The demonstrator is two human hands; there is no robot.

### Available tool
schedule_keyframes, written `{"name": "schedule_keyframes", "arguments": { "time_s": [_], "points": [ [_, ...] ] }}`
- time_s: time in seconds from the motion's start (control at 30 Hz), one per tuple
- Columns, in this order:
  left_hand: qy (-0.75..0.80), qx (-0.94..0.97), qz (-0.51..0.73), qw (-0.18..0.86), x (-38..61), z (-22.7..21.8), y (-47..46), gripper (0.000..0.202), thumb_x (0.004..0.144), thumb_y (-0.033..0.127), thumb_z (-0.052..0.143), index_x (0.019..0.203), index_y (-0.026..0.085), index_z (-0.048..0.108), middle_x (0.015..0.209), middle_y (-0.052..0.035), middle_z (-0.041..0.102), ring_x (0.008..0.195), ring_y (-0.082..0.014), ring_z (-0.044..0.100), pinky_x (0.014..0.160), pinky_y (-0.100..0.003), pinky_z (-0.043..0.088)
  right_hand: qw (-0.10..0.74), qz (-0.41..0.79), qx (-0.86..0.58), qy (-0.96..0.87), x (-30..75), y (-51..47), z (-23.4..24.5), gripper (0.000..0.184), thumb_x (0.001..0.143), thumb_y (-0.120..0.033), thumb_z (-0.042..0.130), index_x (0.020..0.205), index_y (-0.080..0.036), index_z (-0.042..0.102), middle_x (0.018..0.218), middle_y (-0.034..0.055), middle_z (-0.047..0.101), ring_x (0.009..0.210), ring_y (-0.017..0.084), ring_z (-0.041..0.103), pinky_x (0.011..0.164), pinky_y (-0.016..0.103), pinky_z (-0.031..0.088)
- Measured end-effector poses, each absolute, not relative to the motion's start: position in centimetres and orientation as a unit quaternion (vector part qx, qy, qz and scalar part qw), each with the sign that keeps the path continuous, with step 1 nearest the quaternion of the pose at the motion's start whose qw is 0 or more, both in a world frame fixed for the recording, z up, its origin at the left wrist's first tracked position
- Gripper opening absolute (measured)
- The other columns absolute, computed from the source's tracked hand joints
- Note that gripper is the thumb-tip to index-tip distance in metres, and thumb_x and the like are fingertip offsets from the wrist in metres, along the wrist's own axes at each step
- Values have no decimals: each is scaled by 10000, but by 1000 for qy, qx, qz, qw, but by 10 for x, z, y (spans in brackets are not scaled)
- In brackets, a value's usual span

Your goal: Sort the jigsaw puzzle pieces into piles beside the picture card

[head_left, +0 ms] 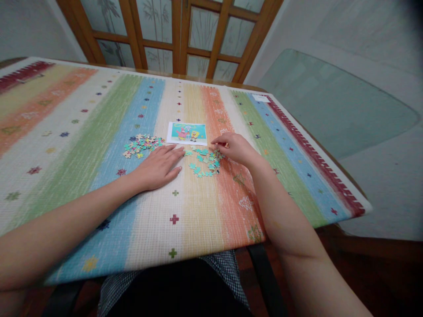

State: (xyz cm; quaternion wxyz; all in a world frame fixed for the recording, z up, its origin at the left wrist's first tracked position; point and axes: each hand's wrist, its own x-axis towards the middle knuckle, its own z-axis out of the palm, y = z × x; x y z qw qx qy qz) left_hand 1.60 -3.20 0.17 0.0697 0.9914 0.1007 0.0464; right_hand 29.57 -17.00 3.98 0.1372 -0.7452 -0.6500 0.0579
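My left hand [159,166] lies flat on the tablecloth with its fingers stretched out, palm down. Just beyond its knuckles is a heap of mixed jigsaw puzzle pieces [142,145], some showing their plain backs. To the right of its fingertips, turquoise puzzle pieces [202,159] are spread loosely. My right hand [233,147] is at the right edge of these pieces, thumb and forefinger closed in a pinch. Whatever is between those fingertips is too small to make out. A picture card [187,133] with cartoon figures lies flat beyond and between both hands.
A striped tablecloth [158,229] covers the table, whose near edge is close to my lap. A small white label [261,98] lies at the far right corner. Wood-framed glass doors [180,37] stand behind the table, and a wall [390,189] is on the right.
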Motion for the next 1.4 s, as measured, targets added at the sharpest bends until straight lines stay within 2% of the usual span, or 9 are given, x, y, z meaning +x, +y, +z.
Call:
{"name": "schedule_keyframes", "arguments": {
  "time_s": [0.23, 0.4, 0.53, 0.73, 0.87, 1.03, 1.23, 1.4],
  "points": [
    [103, 991, 49, 69, 16, 3, -33, 573, 1082, 447, 329, 1577, 163, 379, 1649, -129, 427, 1546, -308, 340, 1280, -495, 250, 145, 67, -745, -648, 294, -171, 42, 315, 919, -206, 553, 1099, -180, 811, 952, 101, 763, 834, 202, 637, 797, 353, 476],
    [103, 991, 44, 67, 16, 2, -33, 588, 1082, 444, 318, 1577, 134, 383, 1652, -142, 418, 1546, -317, 333, 1280, -500, 248, 153, 69, -748, -642, 293, -172, 44, 349, 890, -154, 531, 1097, -180, 810, 992, 102, 777, 860, 205, 655, 804, 353, 475],
    [104, 991, 45, 72, 17, 3, -32, 575, 1079, 444, 326, 1570, 152, 388, 1652, -134, 421, 1546, -314, 335, 1276, -508, 254, 160, 88, -749, -637, 287, -174, 50, 312, 909, -209, 562, 1092, -180, 812, 930, 93, 779, 793, 195, 652, 749, 346, 466],
    [106, 991, 42, 72, 17, 4, -33, 575, 1081, 442, 329, 1575, 151, 381, 1658, -133, 411, 1551, -317, 324, 1277, -517, 249, 139, 144, -744, -638, 279, -180, 62, 278, 899, -236, 600, 1055, -186, 825, 879, 79, 765, 749, 184, 636, 723, 342, 459],
    [106, 991, 42, 75, 17, 3, -33, 577, 1081, 439, 331, 1578, 148, 377, 1659, -136, 409, 1552, -318, 324, 1281, -515, 242, 109, 194, -734, -642, 274, -182, 66, 291, 882, -219, 638, 1108, -190, 818, 888, 64, 757, 736, 173, 622, 707, 317, 448],
    [100, 991, 51, 77, 17, 2, -32, 577, 1080, 443, 336, 1569, 144, 393, 1648, -141, 425, 1545, -319, 334, 1279, -512, 249, 79, 203, -683, -697, 257, -181, 69, 303, 895, -161, 622, 1118, -215, 819, 1019, 80, 735, 866, 176, 634, 805, 292, 450],
    [102, 990, 54, 77, 17, 1, -32, 588, 1078, 449, 334, 1568, 134, 414, 1645, -141, 430, 1543, -325, 336, 1278, -508, 254, 65, 212, -652, -725, 240, -178, 67, 362, 906, -284, 736, 1262, -223, 760, 1088, 102, 695, 1002, 223, 636, 884, 312, 459],
    [102, 989, 56, 88, 17, 0, -31, 592, 1072, 455, 340, 1572, 147, 413, 1648, -140, 426, 1550, -327, 325, 1281, -526, 241, 73, 184, -657, -727, 231, -172, 55, 297, 948, -332, 700, 1219, -229, 763, 1111, 98, 670, 1013, 222, 623, 865, 306, 446]
  ]
}}
